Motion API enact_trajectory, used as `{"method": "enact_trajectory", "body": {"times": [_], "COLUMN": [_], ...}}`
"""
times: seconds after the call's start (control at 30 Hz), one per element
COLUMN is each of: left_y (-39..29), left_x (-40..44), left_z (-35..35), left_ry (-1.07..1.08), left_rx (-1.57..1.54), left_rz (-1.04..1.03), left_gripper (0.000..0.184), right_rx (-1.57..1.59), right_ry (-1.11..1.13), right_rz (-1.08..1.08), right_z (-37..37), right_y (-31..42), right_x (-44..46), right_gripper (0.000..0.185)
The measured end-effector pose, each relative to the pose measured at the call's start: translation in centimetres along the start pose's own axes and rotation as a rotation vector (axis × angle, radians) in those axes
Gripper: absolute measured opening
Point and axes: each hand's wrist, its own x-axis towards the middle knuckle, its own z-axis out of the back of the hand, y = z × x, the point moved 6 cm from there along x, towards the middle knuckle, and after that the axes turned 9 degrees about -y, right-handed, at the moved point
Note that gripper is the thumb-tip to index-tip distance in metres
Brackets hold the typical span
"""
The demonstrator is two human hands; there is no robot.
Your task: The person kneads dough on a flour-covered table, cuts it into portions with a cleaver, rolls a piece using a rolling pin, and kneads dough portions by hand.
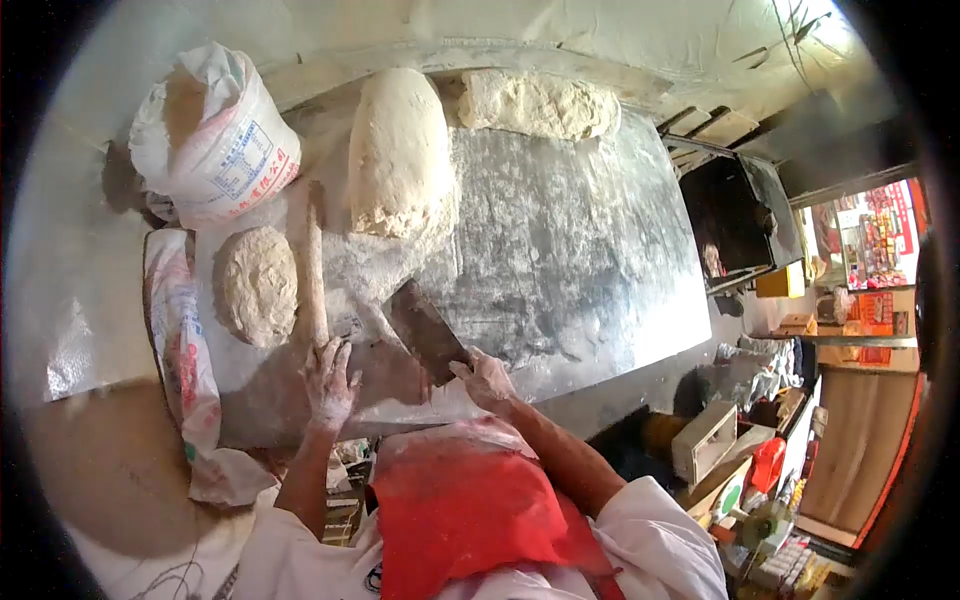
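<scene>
My right hand (489, 383) grips a dark rectangular dough scraper (425, 330) by its near end, with the blade angled over the floury work surface. My left hand (331, 385) has its fingers spread at the near end of a long wooden rolling pin (317, 265); whether it presses on the pin I cannot tell. A rounded lump of dough (259, 285) lies left of the pin. Beyond my hands rests a large long piece of dough (400, 150), and another dough log (540, 104) lies along the far edge. Flour covers both hands.
An opened white flour sack (215, 140) stands at the back left. A folded sack (190, 350) runs along the left edge of the metal worktop (570, 240). To the right are a black box-like unit (735, 215) and a cluttered lower area with a wooden drawer (705, 443).
</scene>
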Motion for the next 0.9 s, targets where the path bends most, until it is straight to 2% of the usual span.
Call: {"method": "enact_trajectory", "body": {"times": [0.1, 0.13, 0.17, 0.2, 0.23, 0.27, 0.3, 0.33, 0.37, 0.4, 0.43, 0.53, 0.6, 0.63, 0.73, 0.8, 0.83, 0.9], "left_y": [-0.4, -0.5, -0.4, 0.1, -0.2, -1.0, -1.9, -2.2, -2.1, -2.5, -2.3, -3.8, -5.9, -6.4, -7.5, -9.1, -8.8, -7.8], "left_x": [-0.4, -0.6, -0.9, -1.1, -1.2, -0.8, -0.6, -0.5, -0.5, -0.4, -0.7, 0.1, 1.1, 0.9, 1.6, 3.8, 4.5, 6.8], "left_z": [-0.7, -1.0, -1.5, -2.2, -2.8, -2.1, -2.4, -2.4, -2.4, -2.8, -3.6, -2.9, -1.4, -1.2, 0.0, 1.7, 1.6, 0.2], "left_ry": [-0.009, 0.007, -0.005, -0.024, -0.042, 0.094, 0.087, 0.09, 0.095, -0.044, -0.043, -0.015, 0.201, 0.199, 0.22, 0.122, 0.126, -0.007], "left_rx": [0.066, 0.094, 0.098, 0.091, 0.082, 0.04, 0.042, 0.057, 0.076, 0.171, 0.182, 0.119, 0.273, 0.285, 0.418, 0.474, 0.48, 0.119], "left_rz": [0.058, 0.115, 0.134, 0.179, 0.224, 0.335, 0.355, 0.386, 0.411, 0.374, 0.379, 0.452, 0.633, 0.652, 0.611, 0.429, 0.432, 0.442], "left_gripper": [0.066, 0.066, 0.066, 0.067, 0.068, 0.069, 0.069, 0.068, 0.067, 0.066, 0.066, 0.069, 0.07, 0.07, 0.073, 0.071, 0.071, 0.074], "right_rx": [0.038, 0.169, -0.042, 0.14, -0.089, -0.028, -0.159, -0.245, -0.287, -0.396, -0.505, -0.576, -0.508, -0.446, -0.407, -0.383, -0.38, -0.361], "right_ry": [-0.092, -0.166, -0.284, -0.356, -0.466, -0.524, -0.644, -0.657, -0.666, -0.685, -0.703, -0.55, -0.519, -0.505, -0.523, -0.542, -0.536, -0.56], "right_rz": [0.013, 0.016, 0.041, 0.0, -0.043, -0.069, 0.11, 0.034, 0.141, 0.225, 0.309, 0.176, 0.15, 0.109, 0.114, 0.017, 0.016, 0.056], "right_z": [4.4, 6.9, 9.5, 11.6, 15.0, 18.3, 21.6, 24.3, 26.5, 28.2, 29.8, 32.3, 32.7, 32.7, 32.4, 32.2, 32.0, 32.4], "right_y": [-0.8, -1.2, -3.6, -6.6, -8.7, -8.2, -9.0, -10.0, -14.6, -12.3, -10.0, -14.5, -15.1, -15.8, -18.6, -19.2, -19.1, -18.5], "right_x": [-0.1, -0.6, 0.4, 1.4, 2.0, 1.6, 2.1, 2.8, 5.1, 4.7, 4.2, 7.6, 8.0, 8.1, 9.3, 9.5, 9.4, 9.2], "right_gripper": [0.042, 0.041, 0.038, 0.035, 0.032, 0.03, 0.026, 0.023, 0.025, 0.028, 0.032, 0.047, 0.048, 0.049, 0.051, 0.05, 0.05, 0.047]}}
